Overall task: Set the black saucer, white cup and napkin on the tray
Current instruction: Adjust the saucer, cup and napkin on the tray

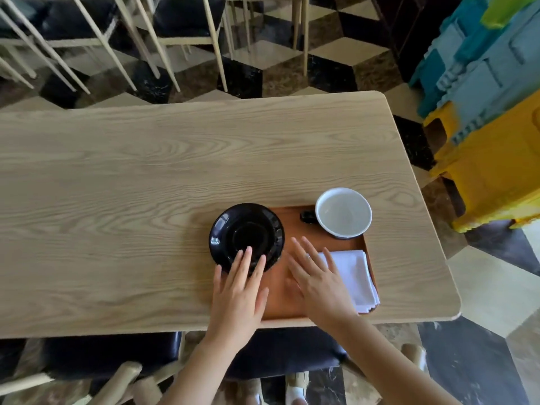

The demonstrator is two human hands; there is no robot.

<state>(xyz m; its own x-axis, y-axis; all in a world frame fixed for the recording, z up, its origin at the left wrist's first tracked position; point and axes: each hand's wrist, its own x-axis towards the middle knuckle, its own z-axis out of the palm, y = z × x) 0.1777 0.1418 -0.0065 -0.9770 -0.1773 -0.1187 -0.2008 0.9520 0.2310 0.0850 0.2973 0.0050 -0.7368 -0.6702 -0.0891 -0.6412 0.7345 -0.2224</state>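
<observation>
A glossy black saucer (246,236) rests on the left end of the brown tray (295,232), overhanging its edge. The white cup (343,212) with a dark handle stands at the tray's far right corner. A folded white napkin (357,278) lies on the tray's right side. My left hand (238,296) hovers flat with fingers apart, its fingertips over the saucer's near rim. My right hand (317,280) is spread over the middle of the tray, its fingers over the napkin's left edge. Neither hand holds anything.
The light wooden table (146,185) stretches wide to the left and far side. Dark-cushioned chairs (181,19) stand beyond it, and one sits under the near edge. Blue and yellow plastic crates (491,112) are stacked right of the table.
</observation>
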